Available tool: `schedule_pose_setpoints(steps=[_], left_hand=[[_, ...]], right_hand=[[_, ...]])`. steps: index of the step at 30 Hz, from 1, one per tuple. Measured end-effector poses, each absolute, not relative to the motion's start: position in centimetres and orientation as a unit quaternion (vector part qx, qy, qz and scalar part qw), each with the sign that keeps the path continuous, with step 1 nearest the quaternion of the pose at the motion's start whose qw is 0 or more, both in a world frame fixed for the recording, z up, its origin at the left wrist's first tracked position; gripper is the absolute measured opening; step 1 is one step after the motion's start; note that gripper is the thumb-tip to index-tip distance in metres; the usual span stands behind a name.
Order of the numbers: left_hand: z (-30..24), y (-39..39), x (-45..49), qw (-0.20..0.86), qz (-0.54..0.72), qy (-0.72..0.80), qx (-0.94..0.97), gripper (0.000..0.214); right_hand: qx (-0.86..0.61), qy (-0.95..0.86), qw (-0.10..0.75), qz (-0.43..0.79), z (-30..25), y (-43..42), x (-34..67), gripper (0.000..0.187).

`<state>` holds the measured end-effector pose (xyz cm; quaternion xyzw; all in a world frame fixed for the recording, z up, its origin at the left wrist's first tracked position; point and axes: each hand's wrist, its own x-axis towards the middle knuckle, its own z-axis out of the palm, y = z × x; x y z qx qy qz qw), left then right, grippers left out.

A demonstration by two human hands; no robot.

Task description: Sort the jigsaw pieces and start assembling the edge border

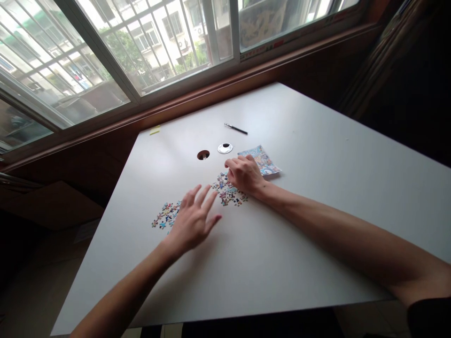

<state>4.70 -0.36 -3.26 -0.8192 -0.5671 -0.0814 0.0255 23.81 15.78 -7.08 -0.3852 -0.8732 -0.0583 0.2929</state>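
In the head view, your left hand is just below and left of the middle of the frame, palm down, with its fingers spread wide and the thumb pointing right. The left-hand heap of puzzle pieces lies left of it, the heap's right side running up to your fingers and partly hidden by them; whether your palm touches any of the pieces you cannot tell from here.

Your right hand is slightly right of the middle of the frame, its fingers curled in narrow. The right-hand heap of puzzle pieces lies just below and left of it, partly covered by your knuckles, and between your two hands. The fingertips are hidden, so you cannot tell whether they grip a piece.

Just behind your right hand, a colourful printed sheet lies flat, partly covered by that hand. Higher in the frame, above both heaps, you have a round hole in the white table, a silvery disc just right of it, and a pen above the disc. Yellow strips lie near the table's far left corner, below the window.
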Motion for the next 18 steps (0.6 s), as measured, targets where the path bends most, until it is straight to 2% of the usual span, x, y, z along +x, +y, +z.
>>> schedule_pose_setpoints(steps=[5,12,15,18], left_hand=[[-5.5,-5.3,4.1,0.002,0.023,-0.579,-0.815,0.06],[-5.0,-5.5,-2.0,0.009,0.027,-0.679,-0.734,0.058],[-4.9,-5.4,-3.0,-0.016,0.024,-0.703,-0.71,0.058],[-5.1,-4.8,-2.9,0.004,0.014,-0.701,-0.713,0.063]], right_hand=[[-0.391,-0.872,0.287,-0.073,-6.9,15.5,23.6,0.021],[-0.39,-0.87,0.288,-0.087,-6.8,15.1,23.6,0.019],[-0.389,-0.87,0.29,-0.091,-6.9,15.1,23.4,0.019],[-0.39,-0.868,0.294,-0.093,-6.9,15.0,23.4,0.019]])
